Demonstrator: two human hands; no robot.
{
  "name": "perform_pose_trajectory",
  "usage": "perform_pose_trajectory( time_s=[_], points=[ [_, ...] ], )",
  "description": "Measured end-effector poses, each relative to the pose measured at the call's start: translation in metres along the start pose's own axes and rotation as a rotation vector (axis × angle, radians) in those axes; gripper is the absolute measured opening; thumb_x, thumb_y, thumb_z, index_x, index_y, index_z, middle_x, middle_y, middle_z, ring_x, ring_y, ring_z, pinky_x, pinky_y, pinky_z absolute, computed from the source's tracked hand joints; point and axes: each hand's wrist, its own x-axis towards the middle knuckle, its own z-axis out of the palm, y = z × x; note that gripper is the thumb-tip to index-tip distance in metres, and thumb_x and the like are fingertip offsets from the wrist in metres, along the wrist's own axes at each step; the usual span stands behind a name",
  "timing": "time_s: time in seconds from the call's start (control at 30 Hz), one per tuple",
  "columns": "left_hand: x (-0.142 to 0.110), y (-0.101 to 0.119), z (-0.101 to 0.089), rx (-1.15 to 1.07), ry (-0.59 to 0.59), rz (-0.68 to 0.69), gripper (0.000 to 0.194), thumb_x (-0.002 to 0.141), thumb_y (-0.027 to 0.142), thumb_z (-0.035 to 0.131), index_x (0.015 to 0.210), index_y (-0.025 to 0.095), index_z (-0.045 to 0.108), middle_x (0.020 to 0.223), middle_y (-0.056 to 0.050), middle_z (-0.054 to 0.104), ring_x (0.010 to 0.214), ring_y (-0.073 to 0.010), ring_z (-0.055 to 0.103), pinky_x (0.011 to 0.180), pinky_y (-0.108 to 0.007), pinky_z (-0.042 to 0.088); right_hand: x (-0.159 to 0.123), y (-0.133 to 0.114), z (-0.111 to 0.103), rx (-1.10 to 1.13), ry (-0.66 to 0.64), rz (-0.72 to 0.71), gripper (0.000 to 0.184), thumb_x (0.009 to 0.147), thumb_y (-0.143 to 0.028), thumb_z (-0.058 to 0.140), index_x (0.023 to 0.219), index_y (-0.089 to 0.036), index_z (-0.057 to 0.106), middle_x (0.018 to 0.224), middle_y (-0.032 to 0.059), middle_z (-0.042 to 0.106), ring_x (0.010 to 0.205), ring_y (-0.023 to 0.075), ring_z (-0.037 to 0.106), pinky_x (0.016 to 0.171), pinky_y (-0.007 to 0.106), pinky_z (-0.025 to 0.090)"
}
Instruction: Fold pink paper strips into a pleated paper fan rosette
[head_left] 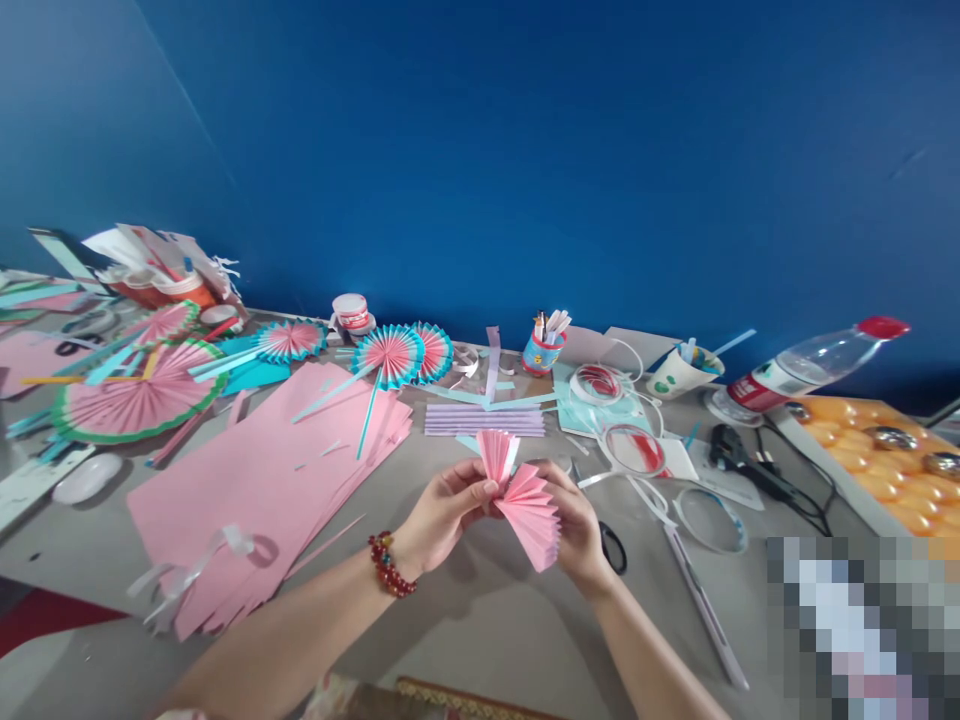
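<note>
Above the front of the table I hold a pink pleated paper fan point(529, 512), pinched in at its middle so that both ends spread out. My left hand point(448, 505) grips the pinched middle between thumb and fingers. Around the fan's right side curls my right hand point(574, 520), its fingers partly hidden behind the pleats. A strip of pleated lilac paper point(484, 421) lies flat just beyond the hands. Scissors with a black handle point(613, 548) lie beside my right wrist, partly covered by it.
Pink paper sheets point(247, 470) are stacked at left, near finished paper fans point(388, 357). Behind stands a cup of sticks point(544, 350). Rolls of tape point(634, 450), a plastic bottle point(806, 372), a black cable point(765, 470) and an orange bumpy tray point(877, 455) are at right.
</note>
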Motion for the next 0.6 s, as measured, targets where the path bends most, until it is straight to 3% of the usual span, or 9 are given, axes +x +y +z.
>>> perform_pose_trajectory(
  time_s=[0.27, 0.6],
  points=[
    [-0.0017, -0.0005, 0.0005, 0.026, -0.008, 0.026, 0.016, 0.079, 0.023, 0.076, 0.090, 0.014, 0.070, 0.086, -0.004, 0.068, 0.077, -0.0122, 0.061, 0.075, -0.026, 0.051, 0.0015, -0.0013, 0.0014, 0.024, 0.066, -0.051, 0.010, 0.086, -0.029, 0.064, 0.087, -0.021, 0.071, 0.092, 0.0082, 0.066, 0.076, 0.0201, 0.063, 0.069, 0.030, 0.052],
    [-0.0009, 0.0003, 0.0007, 0.042, -0.018, 0.004, 0.019, 0.077, 0.026, 0.078, 0.088, 0.013, 0.070, 0.082, -0.004, 0.068, 0.073, -0.0115, 0.062, 0.071, -0.025, 0.051, 0.0053, -0.0043, 0.0015, -0.047, 0.099, -0.050, 0.023, 0.087, -0.044, 0.062, 0.081, -0.025, 0.073, 0.082, 0.0091, 0.071, 0.080, 0.0254, 0.068, 0.064, 0.032, 0.055]
  ],
)
